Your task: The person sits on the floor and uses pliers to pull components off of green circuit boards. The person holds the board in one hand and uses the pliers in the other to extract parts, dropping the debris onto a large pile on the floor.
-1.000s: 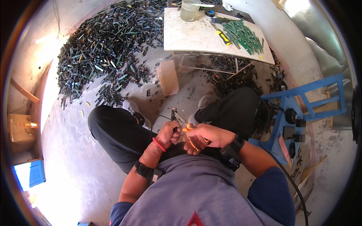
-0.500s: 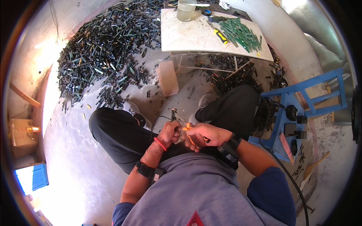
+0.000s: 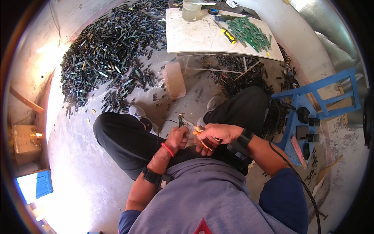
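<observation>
My left hand (image 3: 178, 137), a red bead bracelet at its wrist, is closed around a narrow dark strip (image 3: 180, 120) that looks like a circuit board piece. The strip's upper end sticks out above the fist. In my right hand (image 3: 220, 133) is a pair of orange-handled pliers (image 3: 198, 131), its handles spread somewhat between thumb and fingers. The metal jaws point up and left toward the strip's top; whether they touch it is too small to tell. Both hands are over my lap, close together.
A large heap of dark strips (image 3: 113, 50) covers the floor at far left. On the low white table (image 3: 194, 39) lie green strips (image 3: 249, 33), a yellow-black screwdriver (image 3: 228, 36) and a clear jug (image 3: 191, 11). A brown block (image 3: 174, 81) stands before it. At right is a blue chair (image 3: 298, 101).
My right hand has moved slightly right and up with the pliers, and the handles look a little wider apart. My left hand keeps the strip and has shifted slightly right.
</observation>
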Motion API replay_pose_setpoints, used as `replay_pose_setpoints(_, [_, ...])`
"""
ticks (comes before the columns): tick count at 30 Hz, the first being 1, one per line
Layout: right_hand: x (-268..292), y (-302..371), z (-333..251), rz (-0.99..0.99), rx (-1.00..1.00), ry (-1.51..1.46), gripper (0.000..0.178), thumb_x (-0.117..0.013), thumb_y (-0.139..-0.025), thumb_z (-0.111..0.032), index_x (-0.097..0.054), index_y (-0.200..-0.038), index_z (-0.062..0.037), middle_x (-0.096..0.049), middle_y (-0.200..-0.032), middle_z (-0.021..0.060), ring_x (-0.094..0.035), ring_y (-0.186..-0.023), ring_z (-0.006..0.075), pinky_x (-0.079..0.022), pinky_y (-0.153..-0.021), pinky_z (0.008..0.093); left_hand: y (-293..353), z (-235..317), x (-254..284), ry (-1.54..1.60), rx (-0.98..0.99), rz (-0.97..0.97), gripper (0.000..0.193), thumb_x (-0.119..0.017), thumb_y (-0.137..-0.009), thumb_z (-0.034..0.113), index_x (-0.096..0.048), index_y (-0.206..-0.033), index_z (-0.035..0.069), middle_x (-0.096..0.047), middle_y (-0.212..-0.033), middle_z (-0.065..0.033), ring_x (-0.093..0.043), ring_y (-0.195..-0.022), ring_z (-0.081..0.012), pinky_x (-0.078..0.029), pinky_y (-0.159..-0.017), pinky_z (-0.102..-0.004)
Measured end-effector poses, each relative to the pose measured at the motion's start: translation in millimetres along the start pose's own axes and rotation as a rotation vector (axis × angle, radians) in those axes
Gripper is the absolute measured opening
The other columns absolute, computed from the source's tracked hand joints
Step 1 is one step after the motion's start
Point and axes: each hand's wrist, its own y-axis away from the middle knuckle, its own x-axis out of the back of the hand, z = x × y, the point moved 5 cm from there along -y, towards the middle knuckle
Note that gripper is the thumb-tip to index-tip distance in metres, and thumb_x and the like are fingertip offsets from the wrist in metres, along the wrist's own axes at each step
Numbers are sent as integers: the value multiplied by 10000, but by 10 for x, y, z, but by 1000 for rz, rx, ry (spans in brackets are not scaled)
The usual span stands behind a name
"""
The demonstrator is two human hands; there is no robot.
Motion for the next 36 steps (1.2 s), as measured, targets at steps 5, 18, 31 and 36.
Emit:
replay_pose_setpoints(5, [-14, -101, 101, -2, 139, -105, 248, -485, -885, -232, -547, -939, 2, -581, -760, 100, -582, -604, 189, -483, -529, 304, -11, 2, 4, 7, -22, -14, 209, -456, -824, 208, -438, -658, 81, -320, -510, 30, -218, -367, -67, -143, -346, -240])
replay_pose_setpoints(18, [32, -86, 82, 271, 204, 52, 235, -500, -875, -252, -523, -774, -41, -522, -624, 45, -505, -488, 118, -402, -425, 251, 7, 59, 21, 198, 11, -151, 212, -492, -822, 256, -448, -679, 106, -285, -503, 51, -198, -370, -59, -147, -357, -231])
replay_pose_setpoints(31, [33, -3, 70, 490, 323, 446, 304, -479, -861, -258, -464, -671, -22, -499, -560, 50, -487, -445, 128, -395, -393, 294, 41, 71, 26, 146, -11, -66, 299, -484, -852, 371, -483, -720, 103, -318, -512, 47, -217, -378, -62, -163, -362, -219])
replay_pose_setpoints(36, [82, 49, -8, 601, 318, 754, 339, -487, -839, -265, -517, -736, 56, -595, -655, 197, -587, -604, 344, -463, -578, 415, 65, 109, 17, 190, -20, -16, 409, -419, -878, 459, -493, -720, 89, -318, -499, 40, -221, -365, -70, -179, -352, -219])
